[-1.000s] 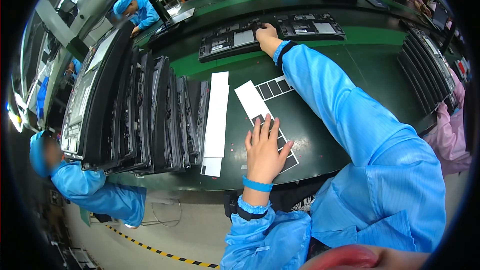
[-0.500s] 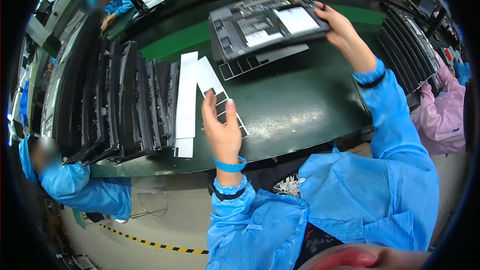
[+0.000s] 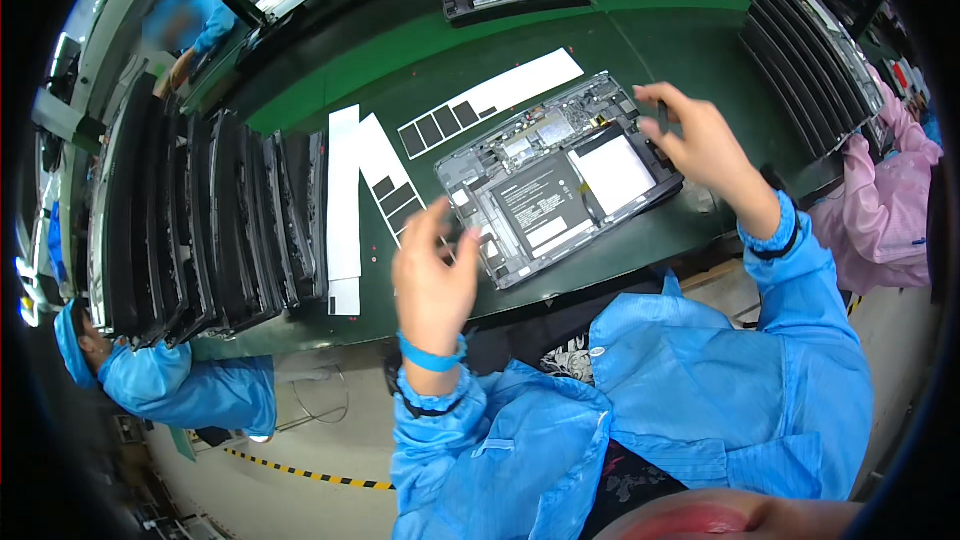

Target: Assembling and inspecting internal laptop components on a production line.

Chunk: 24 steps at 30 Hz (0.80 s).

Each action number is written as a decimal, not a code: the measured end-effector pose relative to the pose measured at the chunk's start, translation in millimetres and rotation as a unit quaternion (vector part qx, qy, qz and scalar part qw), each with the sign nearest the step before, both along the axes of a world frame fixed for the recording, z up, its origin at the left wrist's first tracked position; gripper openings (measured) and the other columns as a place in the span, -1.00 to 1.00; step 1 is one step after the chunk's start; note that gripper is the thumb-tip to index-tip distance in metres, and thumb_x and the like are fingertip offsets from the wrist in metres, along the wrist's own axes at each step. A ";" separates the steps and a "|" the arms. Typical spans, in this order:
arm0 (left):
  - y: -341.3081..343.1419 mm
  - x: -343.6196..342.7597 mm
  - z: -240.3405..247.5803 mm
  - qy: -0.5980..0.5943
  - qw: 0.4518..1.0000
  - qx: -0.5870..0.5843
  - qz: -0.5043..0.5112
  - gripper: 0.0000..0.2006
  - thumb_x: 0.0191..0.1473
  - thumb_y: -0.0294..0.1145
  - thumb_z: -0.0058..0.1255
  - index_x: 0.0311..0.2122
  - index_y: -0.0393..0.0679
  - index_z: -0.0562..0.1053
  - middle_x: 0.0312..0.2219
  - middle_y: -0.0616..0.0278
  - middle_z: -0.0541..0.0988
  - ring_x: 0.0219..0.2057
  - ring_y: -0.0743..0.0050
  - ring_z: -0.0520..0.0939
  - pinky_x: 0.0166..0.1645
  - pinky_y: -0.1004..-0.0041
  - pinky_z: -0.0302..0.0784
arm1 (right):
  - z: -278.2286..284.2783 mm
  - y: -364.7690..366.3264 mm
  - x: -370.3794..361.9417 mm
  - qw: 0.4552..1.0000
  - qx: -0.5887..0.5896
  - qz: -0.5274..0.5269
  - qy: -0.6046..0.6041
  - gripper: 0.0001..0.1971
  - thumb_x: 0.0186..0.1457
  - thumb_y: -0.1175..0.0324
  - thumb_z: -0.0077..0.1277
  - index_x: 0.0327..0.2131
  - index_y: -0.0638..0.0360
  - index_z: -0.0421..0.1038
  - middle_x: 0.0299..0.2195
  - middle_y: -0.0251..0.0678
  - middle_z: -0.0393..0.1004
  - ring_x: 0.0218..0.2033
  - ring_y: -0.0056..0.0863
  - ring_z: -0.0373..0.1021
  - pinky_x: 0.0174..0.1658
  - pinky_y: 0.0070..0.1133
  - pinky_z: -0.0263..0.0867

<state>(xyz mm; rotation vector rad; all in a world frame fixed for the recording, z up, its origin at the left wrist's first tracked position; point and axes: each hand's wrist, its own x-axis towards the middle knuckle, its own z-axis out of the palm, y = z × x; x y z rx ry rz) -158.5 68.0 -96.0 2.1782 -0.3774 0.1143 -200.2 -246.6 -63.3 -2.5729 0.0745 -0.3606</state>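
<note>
The opened laptop base (image 3: 560, 175) lies tilted on the green bench (image 3: 700, 50), just in front of me, its black battery and boards facing up. My right hand (image 3: 705, 145) sits at its far right corner, fingers curled loosely against the edge. My left hand (image 3: 432, 275) hovers over the near left corner, fingers spread and empty, beside the white strips of black pads (image 3: 395, 190). I judge it best to square it flat, gripping only the frame, clear of the boards.
</note>
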 end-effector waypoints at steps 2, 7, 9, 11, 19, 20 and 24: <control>-13.2 21.6 33.6 -0.061 0.997 0.037 0.012 -0.67 0.03 -0.39 0.11 -0.09 -0.30 0.47 -0.30 0.01 0.56 -0.25 0.31 0.59 -0.24 0.39 0.56 | -6.4 -16.1 28.5 0.985 0.131 0.070 -0.090 -0.68 0.17 0.24 -0.03 -0.11 0.27 0.37 -0.32 -0.13 0.55 -0.40 -0.35 0.52 -0.30 -0.55 0.41; -33.5 123.6 31.7 0.010 0.977 0.165 -0.137 -0.67 0.09 -0.18 0.00 -0.20 -0.25 0.53 -0.10 -0.06 0.51 -0.13 -0.03 0.55 -0.07 0.28 0.47 | -18.1 34.8 131.5 0.934 0.333 0.126 0.021 -0.55 0.20 0.02 -0.09 -0.22 0.31 0.47 -0.41 -0.16 0.56 -0.47 -0.51 0.51 -0.40 -0.61 0.43; -39.3 157.2 -7.4 -0.086 0.958 0.180 -0.208 -0.57 0.13 -0.04 -0.08 -0.13 -0.23 0.52 0.00 -0.12 0.43 0.02 -0.07 0.45 0.09 0.26 0.35 | -36.0 39.9 155.3 0.942 0.316 0.109 0.020 -0.54 0.19 0.02 -0.08 -0.30 0.34 0.49 -0.46 -0.17 0.56 -0.49 -0.51 0.51 -0.44 -0.59 0.44; -46.4 160.0 -25.7 -0.044 0.954 0.185 -0.231 -0.49 0.18 0.03 -0.19 0.02 -0.17 0.43 0.12 -0.12 0.30 0.19 -0.04 0.26 0.23 0.30 0.16 | -54.6 32.4 169.6 0.938 0.324 0.118 0.025 -0.57 0.16 0.07 -0.03 -0.36 0.37 0.49 -0.53 -0.21 0.56 -0.54 -0.51 0.50 -0.44 -0.59 0.44; -43.4 154.4 -28.2 -0.029 0.949 0.210 -0.233 -0.43 0.20 0.08 -0.27 0.12 -0.17 0.33 0.19 -0.06 0.21 0.25 0.03 0.16 0.27 0.32 0.09 | -50.1 37.3 161.2 0.965 0.252 0.071 0.020 -0.73 -0.03 0.24 0.05 -0.39 0.28 0.54 -0.57 -0.24 0.56 -0.52 -0.54 0.51 -0.33 -0.61 0.40; -42.8 153.8 -28.8 -0.032 0.951 0.211 -0.225 -0.44 0.20 0.08 -0.27 0.12 -0.16 0.34 0.18 -0.06 0.22 0.24 0.03 0.17 0.27 0.32 0.10 | -51.1 37.8 161.1 0.962 0.264 0.071 0.023 -0.74 -0.06 0.26 0.04 -0.40 0.28 0.55 -0.56 -0.24 0.56 -0.52 -0.54 0.51 -0.33 -0.62 0.40; -44.1 158.3 -32.8 -0.052 0.948 0.215 -0.229 -0.44 0.20 0.08 -0.27 0.11 -0.15 0.36 0.18 -0.06 0.23 0.24 0.02 0.18 0.27 0.30 0.11 | -54.2 35.3 164.3 0.961 0.264 0.084 0.015 -0.76 -0.09 0.29 0.05 -0.42 0.29 0.55 -0.57 -0.25 0.57 -0.53 -0.54 0.52 -0.33 -0.65 0.41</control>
